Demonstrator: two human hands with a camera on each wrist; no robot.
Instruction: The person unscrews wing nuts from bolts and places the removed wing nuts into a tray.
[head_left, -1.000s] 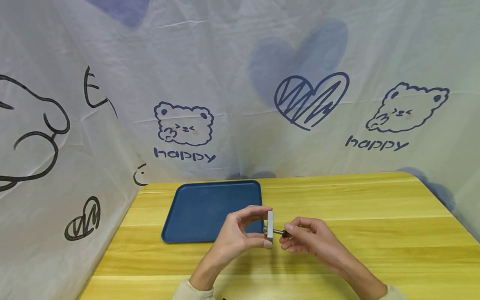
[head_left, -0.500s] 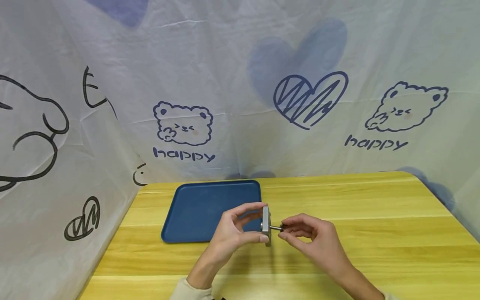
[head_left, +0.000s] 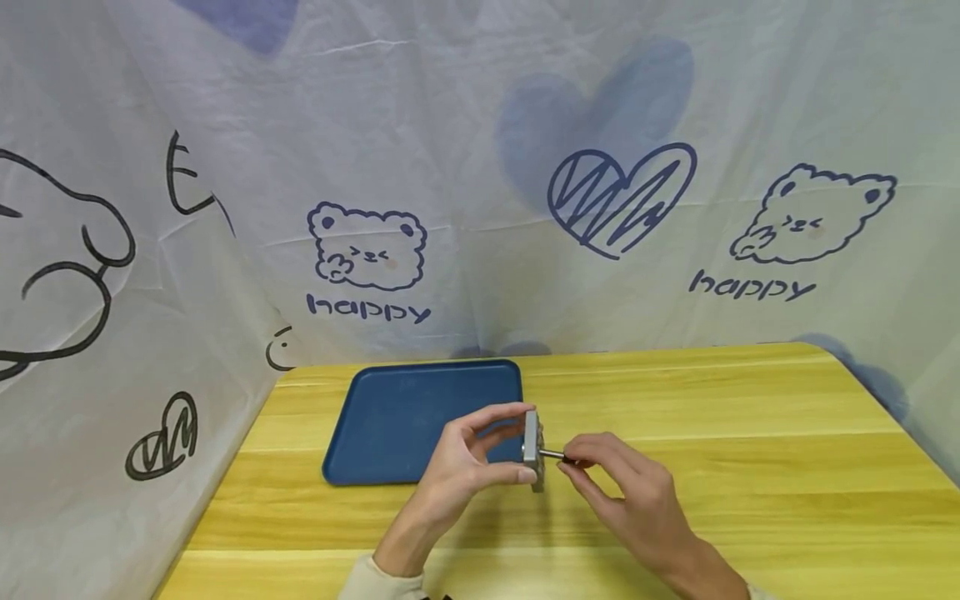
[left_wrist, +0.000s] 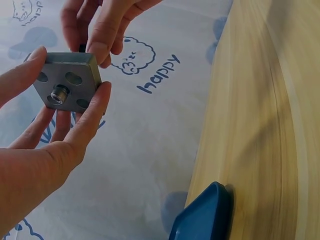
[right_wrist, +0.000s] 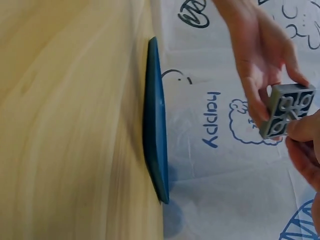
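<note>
My left hand point(head_left: 453, 479) holds a square grey metal block point(head_left: 532, 450) upright by its edges, thumb below and fingers above. Several round holes show in the block's flat face point(left_wrist: 74, 78) in the left wrist view. One hole has a socket-head bolt point(left_wrist: 59, 94) through it, the head on the left-hand side. The bolt's shank point(head_left: 552, 454) sticks out to the right. At its end, my right hand point(head_left: 645, 500) pinches a small dark piece point(head_left: 570, 460) between thumb and fingertips. Fingers mostly hide that piece, so its kind is unclear. Raised rings mark the block's other face point(right_wrist: 286, 104).
A blue tray point(head_left: 420, 417) lies on the wood-grain table point(head_left: 750, 417), behind and left of the hands. White cloth point(head_left: 480, 167) with drawings hangs behind the table and along its left side.
Both hands and the block have shifted slightly left. My right hand has turned about the bolt's end: its thumb was over the dark piece and is now lower, with the fingers above.
</note>
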